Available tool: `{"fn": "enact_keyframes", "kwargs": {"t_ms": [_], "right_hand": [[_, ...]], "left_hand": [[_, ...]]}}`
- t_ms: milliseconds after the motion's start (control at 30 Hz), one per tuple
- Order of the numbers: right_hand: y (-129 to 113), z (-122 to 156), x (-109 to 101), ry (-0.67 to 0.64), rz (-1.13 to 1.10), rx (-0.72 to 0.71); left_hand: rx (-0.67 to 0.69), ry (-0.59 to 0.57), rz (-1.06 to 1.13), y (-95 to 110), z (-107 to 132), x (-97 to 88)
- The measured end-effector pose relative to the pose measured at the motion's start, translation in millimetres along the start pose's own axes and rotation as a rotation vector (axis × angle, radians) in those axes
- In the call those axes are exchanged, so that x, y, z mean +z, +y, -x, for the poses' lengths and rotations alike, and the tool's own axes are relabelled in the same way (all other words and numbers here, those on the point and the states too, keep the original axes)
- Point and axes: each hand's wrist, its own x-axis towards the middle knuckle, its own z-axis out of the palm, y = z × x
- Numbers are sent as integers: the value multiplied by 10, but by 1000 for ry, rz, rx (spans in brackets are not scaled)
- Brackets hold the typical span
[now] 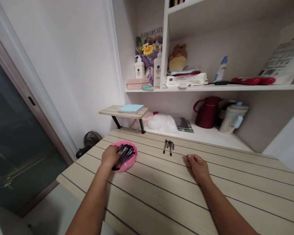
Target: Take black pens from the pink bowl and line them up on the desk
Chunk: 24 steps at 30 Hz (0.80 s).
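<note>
At the left of the table, a round pink plate [134,155] holds a pile of black pens [124,155]. My left hand [110,157] reaches over its left rim, with the fingers closed at the pens; my hand partly hides the grip. Several black pens [171,148] lie side by side in a small group near the middle of the table. To the right of this group, my right hand [198,167] is low at the tabletop, thumb and fingers curled together. No object sticks out of it.
The wooden slatted table [156,195] meets a white shelf unit behind. A small raised stand [107,111] carries blue paper [131,108] at the back left. A dark red jug [207,112] and a speckled cup [230,119] stand at the back right. A sliding door [12,130] is at left.
</note>
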Motion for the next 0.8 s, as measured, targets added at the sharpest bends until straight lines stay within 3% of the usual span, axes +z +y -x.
{"fn": "enact_keyframes", "kwargs": {"t_ms": [100,300,433,533,667,733,800], "right_hand": [[-8,9,11,5,-11,-4],[-24,10,36,-12,16,-3],[-44,15,35,-29,84,-51],[-80,31,40,-53,241,-130],[-227,56,149,-135,586,-139],[-344,52,267,-178,764,-79],[-461,32,413,-203,897,-28]], "left_hand": [[42,4,0,18,0,86],[64,-130,-45,110,57,266],[71,-146,-18,119,49,235],[91,-62,64,209,40,153],[352,82,382,623,104,147],[459,-7,664,938,162,258],[408,-176,1022,1269,210,448]]}}
